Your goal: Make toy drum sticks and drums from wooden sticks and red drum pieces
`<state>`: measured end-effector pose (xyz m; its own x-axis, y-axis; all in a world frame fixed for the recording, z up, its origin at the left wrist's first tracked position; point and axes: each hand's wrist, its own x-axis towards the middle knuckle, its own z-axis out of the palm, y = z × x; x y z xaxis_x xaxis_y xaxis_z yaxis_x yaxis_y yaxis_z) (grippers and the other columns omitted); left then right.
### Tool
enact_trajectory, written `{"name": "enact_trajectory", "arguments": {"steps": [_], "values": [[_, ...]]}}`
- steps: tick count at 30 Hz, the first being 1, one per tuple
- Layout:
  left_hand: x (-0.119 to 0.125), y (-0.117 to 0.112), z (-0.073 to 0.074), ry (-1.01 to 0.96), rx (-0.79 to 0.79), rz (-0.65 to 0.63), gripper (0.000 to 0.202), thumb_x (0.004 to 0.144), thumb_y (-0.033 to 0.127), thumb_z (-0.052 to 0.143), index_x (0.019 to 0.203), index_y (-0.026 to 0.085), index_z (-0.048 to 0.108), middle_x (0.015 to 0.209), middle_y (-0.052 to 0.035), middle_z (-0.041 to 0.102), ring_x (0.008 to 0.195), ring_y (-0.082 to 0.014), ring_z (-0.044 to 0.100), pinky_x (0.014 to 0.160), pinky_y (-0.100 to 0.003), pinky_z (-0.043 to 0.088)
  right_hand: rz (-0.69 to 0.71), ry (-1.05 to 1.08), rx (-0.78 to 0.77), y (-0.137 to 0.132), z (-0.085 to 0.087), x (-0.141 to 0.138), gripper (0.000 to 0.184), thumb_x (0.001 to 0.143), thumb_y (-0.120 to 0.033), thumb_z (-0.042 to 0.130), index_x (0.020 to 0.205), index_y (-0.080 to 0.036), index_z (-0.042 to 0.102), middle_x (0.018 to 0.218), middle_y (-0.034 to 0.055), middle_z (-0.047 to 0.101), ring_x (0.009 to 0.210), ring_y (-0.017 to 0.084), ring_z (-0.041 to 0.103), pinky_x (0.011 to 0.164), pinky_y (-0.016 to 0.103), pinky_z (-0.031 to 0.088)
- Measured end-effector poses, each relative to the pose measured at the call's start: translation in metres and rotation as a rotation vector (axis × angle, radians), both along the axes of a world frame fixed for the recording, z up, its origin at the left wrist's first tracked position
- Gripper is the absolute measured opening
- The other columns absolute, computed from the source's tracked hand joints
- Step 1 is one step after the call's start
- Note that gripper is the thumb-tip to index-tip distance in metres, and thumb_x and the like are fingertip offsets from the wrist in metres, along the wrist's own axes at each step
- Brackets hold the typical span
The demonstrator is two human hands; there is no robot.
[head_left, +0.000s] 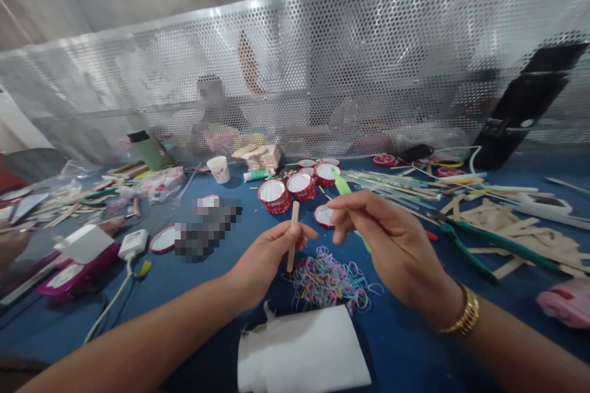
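My left hand (270, 255) pinches a plain wooden craft stick (293, 234) and holds it upright above the blue table. My right hand (385, 239) is curled around a green stick (342, 185) whose tip points up and away; its fingertips hover just right of the wooden stick without touching it. A gold bangle (468, 312) circles my right wrist. Directly below both hands lies a heap of small coloured rubber bands (328, 279). Several red-rimmed round lids (299, 185) sit just beyond the hands.
A white paper sheet (302, 350) lies at the near edge. Loose wooden sticks (511, 227) and green-handled pliers (479, 249) are to the right; a white charger (133, 244) and pink case (74, 273) to the left. A perforated metal screen (322, 67) closes the back, with a person behind it.
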<state>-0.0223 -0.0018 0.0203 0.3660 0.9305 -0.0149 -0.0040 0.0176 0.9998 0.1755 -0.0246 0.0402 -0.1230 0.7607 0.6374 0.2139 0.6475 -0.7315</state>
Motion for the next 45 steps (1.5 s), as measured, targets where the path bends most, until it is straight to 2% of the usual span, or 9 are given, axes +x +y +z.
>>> {"name": "enact_trajectory", "arguments": {"steps": [4, 8, 10, 12, 14, 16, 20, 24, 45], "values": [[-0.001, -0.003, 0.002, 0.004, -0.034, 0.007, 0.032, 0.09, 0.051, 0.057, 0.095, 0.022, 0.069, 0.069, 0.0025, 0.043, 0.059, -0.0102, 0.037, 0.053, -0.022, 0.033, 0.093, 0.036, -0.047, -0.002, -0.005, -0.002, 0.029, 0.094, -0.021, 0.045, 0.12, -0.027, 0.056, 0.102, 0.0046, 0.07, 0.096, 0.019, 0.068, 0.079, 0.036, 0.056], [0.001, -0.006, 0.005, 0.078, 0.037, -0.059, 0.034, 0.083, 0.05, 0.065, 0.086, 0.016, 0.067, 0.075, -0.0012, 0.055, 0.064, -0.0123, 0.051, 0.058, -0.024, 0.042, -0.023, 0.045, 0.006, -0.003, -0.013, -0.008, 0.022, 0.086, -0.024, 0.065, 0.103, -0.026, 0.051, 0.09, 0.0005, 0.069, 0.084, 0.017, 0.068, 0.075, 0.032, 0.055], [0.001, -0.005, 0.005, 0.182, 0.13, -0.061, 0.036, 0.084, 0.05, 0.062, 0.079, 0.015, 0.064, 0.068, -0.0009, 0.055, 0.059, -0.012, 0.048, 0.054, -0.024, 0.04, -0.044, 0.046, -0.004, -0.006, -0.015, -0.012, 0.012, 0.091, -0.032, 0.059, 0.099, -0.025, 0.052, 0.082, -0.0007, 0.066, 0.076, 0.015, 0.065, 0.071, 0.032, 0.053], [0.0, -0.004, 0.003, 0.278, 0.218, -0.07, 0.037, 0.087, 0.049, 0.058, 0.075, 0.014, 0.062, 0.062, 0.0011, 0.05, 0.055, -0.0106, 0.042, 0.051, -0.023, 0.034, -0.034, 0.031, 0.002, -0.009, -0.017, -0.015, 0.016, 0.097, -0.035, 0.046, 0.104, -0.025, 0.057, 0.083, 0.001, 0.064, 0.075, 0.015, 0.062, 0.07, 0.032, 0.051], [-0.001, -0.002, 0.0, 0.333, 0.278, -0.092, 0.036, 0.089, 0.046, 0.056, 0.073, 0.014, 0.061, 0.06, 0.0023, 0.047, 0.055, -0.01, 0.039, 0.052, -0.023, 0.031, -0.05, 0.001, 0.039, -0.01, -0.019, -0.016, 0.023, 0.099, -0.033, 0.04, 0.108, -0.025, 0.06, 0.087, 0.0028, 0.063, 0.079, 0.016, 0.061, 0.072, 0.034, 0.051], [-0.002, -0.001, -0.004, 0.35, 0.296, -0.123, 0.036, 0.09, 0.044, 0.055, 0.071, 0.014, 0.061, 0.061, 0.0022, 0.047, 0.058, -0.0104, 0.04, 0.054, -0.023, 0.032, -0.078, -0.008, 0.055, -0.011, -0.022, -0.017, 0.019, 0.096, -0.028, 0.044, 0.107, -0.025, 0.059, 0.089, 0.003, 0.062, 0.081, 0.017, 0.061, 0.074, 0.034, 0.051], [-0.001, 0.001, -0.01, 0.349, 0.275, -0.142, 0.038, 0.09, 0.046, 0.055, 0.07, 0.014, 0.062, 0.06, 0.0027, 0.047, 0.057, -0.0106, 0.041, 0.054, -0.022, 0.032, -0.132, -0.024, 0.053, -0.009, -0.024, -0.018, 0.008, 0.088, -0.022, 0.053, 0.096, -0.024, 0.052, 0.083, 0.0012, 0.06, 0.078, 0.017, 0.061, 0.073, 0.034, 0.05], [0.0, 0.001, -0.01, 0.336, 0.27, -0.159, 0.04, 0.09, 0.048, 0.054, 0.072, 0.013, 0.063, 0.06, 0.0023, 0.049, 0.057, -0.0107, 0.041, 0.054, -0.022, 0.032, -0.207, -0.166, 0.156, -0.007, -0.024, -0.019, 0.004, 0.084, -0.02, 0.054, 0.081, -0.023, 0.053, 0.074, -0.0003, 0.056, 0.071, 0.016, 0.055, 0.071, 0.034, 0.047], [0.0, 0.001, -0.013, 0.272, 0.216, -0.185, 0.041, 0.089, 0.051, 0.057, 0.075, 0.013, 0.061, 0.064, 0.0008, 0.054, 0.057, -0.0105, 0.048, 0.054, -0.022, 0.041, -0.221, -0.227, 0.207, -0.005, -0.028, -0.017, 0.004, 0.087, -0.019, 0.053, 0.086, -0.022, 0.055, 0.079, -0.0001, 0.057, 0.078, 0.017, 0.055, 0.075, 0.035, 0.043]]}}
